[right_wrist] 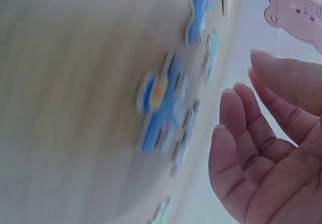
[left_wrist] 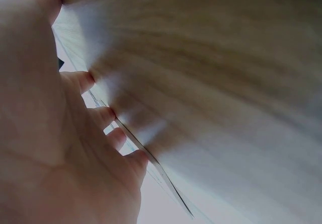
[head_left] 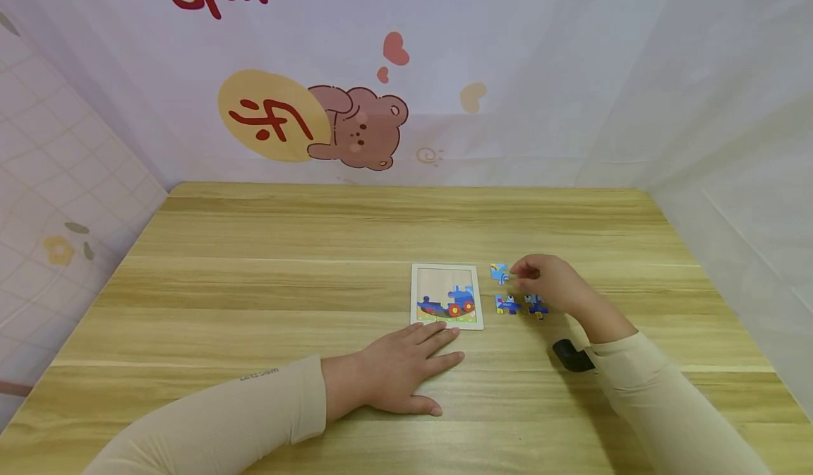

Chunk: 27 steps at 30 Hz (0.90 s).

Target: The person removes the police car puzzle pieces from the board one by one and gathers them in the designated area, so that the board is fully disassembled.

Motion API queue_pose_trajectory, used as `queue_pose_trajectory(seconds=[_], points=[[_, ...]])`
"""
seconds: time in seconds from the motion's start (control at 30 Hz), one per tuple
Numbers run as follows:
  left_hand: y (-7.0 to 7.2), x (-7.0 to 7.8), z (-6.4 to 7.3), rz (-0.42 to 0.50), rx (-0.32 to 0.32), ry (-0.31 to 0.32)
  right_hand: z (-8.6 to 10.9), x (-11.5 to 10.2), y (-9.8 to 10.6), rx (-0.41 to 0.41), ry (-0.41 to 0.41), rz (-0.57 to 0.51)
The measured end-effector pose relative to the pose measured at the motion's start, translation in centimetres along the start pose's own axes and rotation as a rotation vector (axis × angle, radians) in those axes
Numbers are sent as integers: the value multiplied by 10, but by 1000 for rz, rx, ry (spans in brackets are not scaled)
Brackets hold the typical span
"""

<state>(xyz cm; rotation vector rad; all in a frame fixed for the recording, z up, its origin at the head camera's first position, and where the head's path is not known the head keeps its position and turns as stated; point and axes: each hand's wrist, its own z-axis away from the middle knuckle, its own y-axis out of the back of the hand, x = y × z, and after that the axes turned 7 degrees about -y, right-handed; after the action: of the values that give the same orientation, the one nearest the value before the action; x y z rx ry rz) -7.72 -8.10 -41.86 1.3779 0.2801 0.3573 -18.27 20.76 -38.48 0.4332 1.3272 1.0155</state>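
Note:
A white-framed puzzle tray (head_left: 479,316) lies on the table, with fitted pieces making part of a blue train (head_left: 461,297) along its lower portion. My left hand (head_left: 406,369) lies with fingers spread on the wood, its fingertips at the tray's near edge. To the tray's right are loose jigsaw pieces: a light blue one (head_left: 499,273), a blue and yellow one (head_left: 507,305) and a darker blue one (head_left: 536,307). Above them hovers my right hand (head_left: 551,282). In the right wrist view its fingers are loosely bent with nothing between them, apart from the blurred pieces (right_wrist: 163,108).
The wooden table (head_left: 286,228) reaches back to a white cloth backdrop (head_left: 540,51) printed with a bear (head_left: 365,133). Hanging cloth also borders the left and right sides. A black device (head_left: 571,356) is at my right wrist.

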Motion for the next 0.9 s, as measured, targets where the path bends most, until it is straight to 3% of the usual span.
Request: queue_pose_trajectory(seconds=[0.23,0.9], points=[[-2,0,0,-27,18,-1,-4,-15,-12,-10,-1,-51],[-2,0,0,-44,33,-6,-18,-42,-38,-54,42,21]])
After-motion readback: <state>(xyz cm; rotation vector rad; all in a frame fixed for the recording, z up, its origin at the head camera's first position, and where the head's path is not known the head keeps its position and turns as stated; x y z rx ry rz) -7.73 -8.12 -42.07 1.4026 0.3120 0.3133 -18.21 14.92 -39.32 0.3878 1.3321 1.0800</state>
